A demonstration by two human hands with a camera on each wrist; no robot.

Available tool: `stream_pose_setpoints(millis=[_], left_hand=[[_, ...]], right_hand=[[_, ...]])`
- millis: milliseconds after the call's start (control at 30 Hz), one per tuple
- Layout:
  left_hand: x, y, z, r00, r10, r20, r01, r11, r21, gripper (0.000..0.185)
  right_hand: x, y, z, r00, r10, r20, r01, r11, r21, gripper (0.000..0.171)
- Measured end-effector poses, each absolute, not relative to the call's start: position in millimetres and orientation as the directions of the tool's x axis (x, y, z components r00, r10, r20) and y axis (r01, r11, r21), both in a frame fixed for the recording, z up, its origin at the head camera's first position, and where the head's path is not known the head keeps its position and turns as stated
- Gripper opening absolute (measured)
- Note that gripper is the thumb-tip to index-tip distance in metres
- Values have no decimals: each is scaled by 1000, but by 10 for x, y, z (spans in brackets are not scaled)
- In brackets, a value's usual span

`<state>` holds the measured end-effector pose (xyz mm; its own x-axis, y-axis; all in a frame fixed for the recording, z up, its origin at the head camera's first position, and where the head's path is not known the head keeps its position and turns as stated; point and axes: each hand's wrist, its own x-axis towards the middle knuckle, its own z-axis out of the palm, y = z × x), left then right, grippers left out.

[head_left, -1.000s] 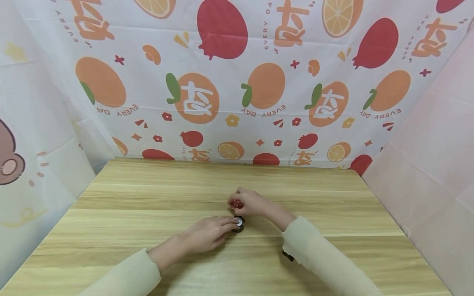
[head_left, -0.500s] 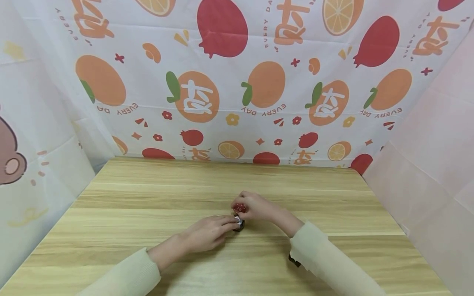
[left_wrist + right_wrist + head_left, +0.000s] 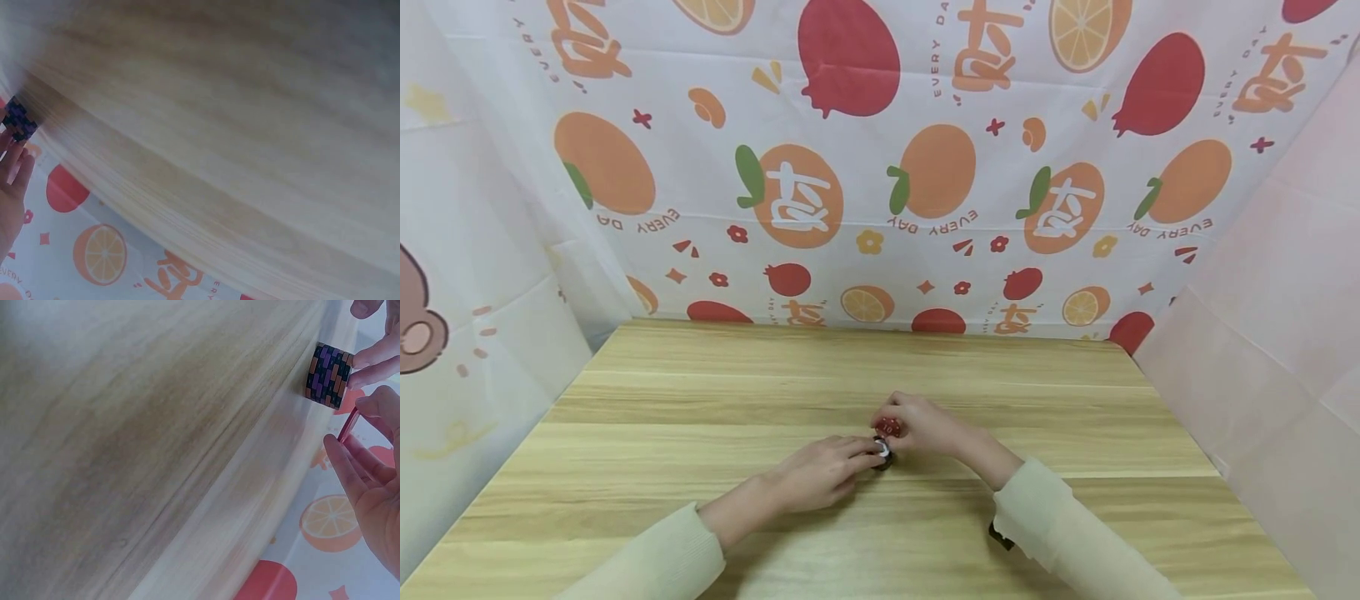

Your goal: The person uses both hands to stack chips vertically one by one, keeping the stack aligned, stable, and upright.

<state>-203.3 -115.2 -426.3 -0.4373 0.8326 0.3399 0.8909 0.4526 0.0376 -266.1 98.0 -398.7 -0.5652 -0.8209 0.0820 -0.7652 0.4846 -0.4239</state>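
Observation:
A short stack of black poker chips [image 3: 887,457], its side patterned with purple and orange blocks, stands on the table. In the right wrist view the full side of this stack [image 3: 329,376] shows. My left hand [image 3: 826,473] rests its extended fingertips on the stack's top face, the thumb apart from it. Just behind the stack, my right hand [image 3: 928,427] pinches a red poker chip [image 3: 887,427] between thumb and fingers, its face with "10" tilted up toward the head camera. Seen from the right wrist, the red chip [image 3: 348,424] is held edge-on, close beside the stack.
The wooden table [image 3: 715,375] stretches around both hands. A white curtain [image 3: 865,167] with fruit prints hangs along its back edge, and pale curtains flank both sides. A small black object [image 3: 1001,536] shows beneath the right sleeve.
My right hand has shifted slightly right and nearer with the red chip, closer to the stack. The left hand stays on the stack.

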Motion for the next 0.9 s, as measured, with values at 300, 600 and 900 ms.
stream_pose_setpoints(millis=[300, 600, 900], left_hand=[[-2025, -1156, -4243, -448, 833, 326, 889, 455, 59, 39], [-2023, -1151, -4243, -452, 833, 318, 888, 455, 71, 40], [-2021, -1158, -4235, -437, 833, 339, 893, 448, 50, 40]], right_hand=[[-2654, 1001, -3976, -554, -830, 70, -771, 479, -419, 25], [-2634, 1000, -3958, -558, -827, 66, -761, 478, -438, 26], [-2625, 1010, -3946, -544, -834, 89, -778, 462, -427, 23]])
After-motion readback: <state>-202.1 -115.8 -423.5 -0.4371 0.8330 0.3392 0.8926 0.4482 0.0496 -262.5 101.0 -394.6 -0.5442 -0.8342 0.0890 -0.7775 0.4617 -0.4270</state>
